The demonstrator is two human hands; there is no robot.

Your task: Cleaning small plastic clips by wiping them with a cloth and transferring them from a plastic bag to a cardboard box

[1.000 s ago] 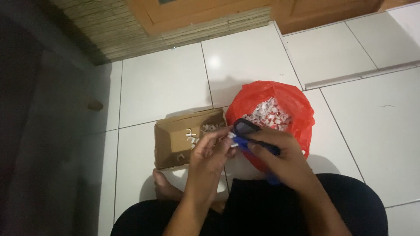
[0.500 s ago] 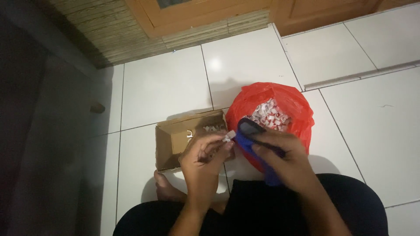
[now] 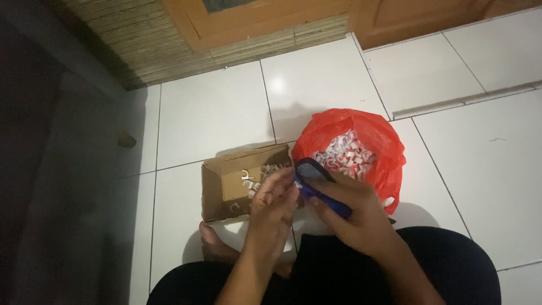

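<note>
the left hand and right hand meet over the lap, a handled tool between them. just beyond the left hand lies an open cardboard box with small clips in it. beyond the right hand sits a plastic bag, seemingly full of the same clips. a bare foot lies left of the left wrist.
</note>
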